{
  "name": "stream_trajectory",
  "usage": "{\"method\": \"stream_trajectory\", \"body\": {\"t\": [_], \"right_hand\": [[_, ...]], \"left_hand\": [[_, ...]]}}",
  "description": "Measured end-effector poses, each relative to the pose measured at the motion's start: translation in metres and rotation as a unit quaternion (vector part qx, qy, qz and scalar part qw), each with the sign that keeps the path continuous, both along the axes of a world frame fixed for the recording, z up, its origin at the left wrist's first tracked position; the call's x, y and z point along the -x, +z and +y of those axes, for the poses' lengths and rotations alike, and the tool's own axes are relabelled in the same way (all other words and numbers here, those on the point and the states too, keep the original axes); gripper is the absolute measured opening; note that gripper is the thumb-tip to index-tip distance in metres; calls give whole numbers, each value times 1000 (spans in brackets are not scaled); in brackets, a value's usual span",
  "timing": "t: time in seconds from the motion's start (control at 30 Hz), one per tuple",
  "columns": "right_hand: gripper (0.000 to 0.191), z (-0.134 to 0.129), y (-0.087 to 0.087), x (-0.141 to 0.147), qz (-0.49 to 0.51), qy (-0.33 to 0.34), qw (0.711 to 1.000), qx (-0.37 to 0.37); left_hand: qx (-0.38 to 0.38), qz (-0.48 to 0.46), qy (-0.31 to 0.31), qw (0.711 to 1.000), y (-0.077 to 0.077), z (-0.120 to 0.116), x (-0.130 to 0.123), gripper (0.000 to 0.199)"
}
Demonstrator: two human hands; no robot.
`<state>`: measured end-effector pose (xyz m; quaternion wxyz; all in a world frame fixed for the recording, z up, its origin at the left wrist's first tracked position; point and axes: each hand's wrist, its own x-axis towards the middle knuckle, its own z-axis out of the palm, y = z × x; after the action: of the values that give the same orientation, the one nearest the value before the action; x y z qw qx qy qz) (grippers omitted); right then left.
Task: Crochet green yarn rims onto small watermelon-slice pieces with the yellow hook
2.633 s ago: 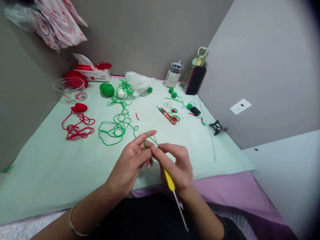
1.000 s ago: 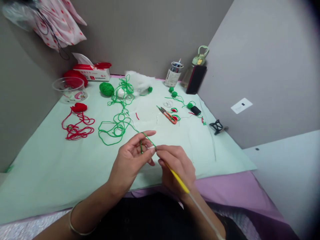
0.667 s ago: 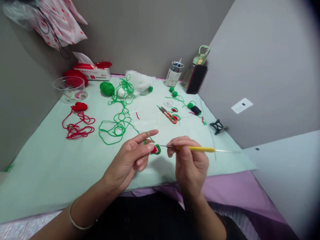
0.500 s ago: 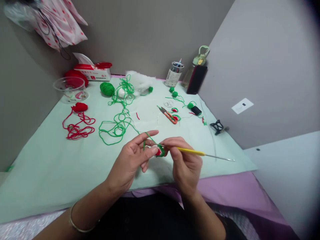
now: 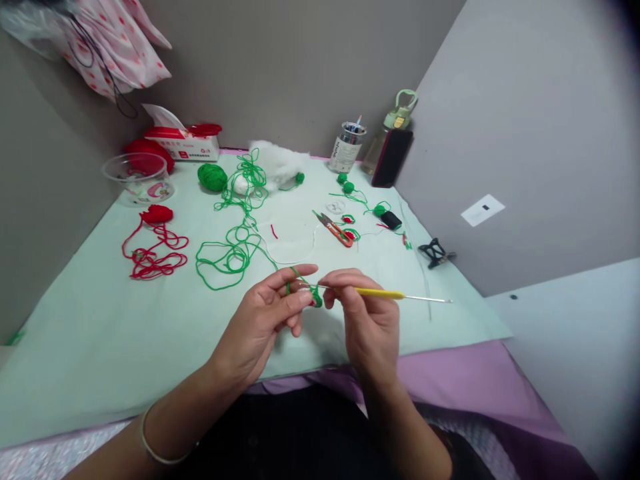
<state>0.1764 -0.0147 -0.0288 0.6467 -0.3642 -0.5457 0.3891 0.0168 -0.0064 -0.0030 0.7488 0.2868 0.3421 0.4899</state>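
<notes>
Between thumb and fingers, my left hand (image 5: 267, 310) pinches a small crochet piece (image 5: 316, 297) in green, red and white; the fingers cover part of it. Green yarn (image 5: 295, 271) runs over my left index finger down to the piece. My right hand (image 5: 367, 320) is closed around the yellow handle of a double-ended crochet hook (image 5: 380, 293). One metal end points left and reaches the top of the piece; the other sticks out to the right. Loose green yarn (image 5: 233, 257) lies in loops on the table beyond my left hand.
Orange-handled thread snips (image 5: 336, 230) lie beside two small crocheted pieces (image 5: 351, 235). Red yarn (image 5: 159, 250) spreads at the left, near a clear plastic tub (image 5: 137, 180). White stuffing (image 5: 277, 163) and a green yarn ball (image 5: 213, 177) sit farther back. A phone (image 5: 393, 159) leans against a bottle (image 5: 400, 117).
The crochet hook has shifted left and now sits more level, its left tip farther over the piece. The piece has turned in my left hand, showing less red.
</notes>
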Motion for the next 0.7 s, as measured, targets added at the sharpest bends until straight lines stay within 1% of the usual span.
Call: {"method": "stream_trajectory", "body": {"t": [0.1, 0.27, 0.33, 0.4, 0.5, 0.57, 0.6, 0.7], "right_hand": [[17, 0, -3, 1, 13, 10, 1000, 9], [18, -2, -3, -2, 54, 14, 998, 21], [20, -3, -2, -2, 69, -6, 998, 8], [21, -4, -1, -1, 65, -42, 997, -17], [20, -4, -1, 1, 11, -109, 991, -71], [20, -5, -1, 1, -15, -130, 987, -97], [21, -6, -2, 1, -17, -124, 987, -102], [22, -8, -1, 0, -9, -79, 992, -98]], "left_hand": [[-23, 25, 11, 999, 0, -2, -2, 31], [-25, 37, 12, 999, -2, -2, -1, 30], [-26, 38, 14, 999, -2, -2, -1, 29], [-27, 37, 15, 999, -1, -2, 0, 28], [-30, 35, 10, 999, -1, -1, 0, 27], [-33, 34, 7, 999, -1, -1, 0, 28], [-33, 33, 6, 999, -1, -1, 0, 28], [-30, 31, 5, 999, 0, 0, -1, 27]]}}
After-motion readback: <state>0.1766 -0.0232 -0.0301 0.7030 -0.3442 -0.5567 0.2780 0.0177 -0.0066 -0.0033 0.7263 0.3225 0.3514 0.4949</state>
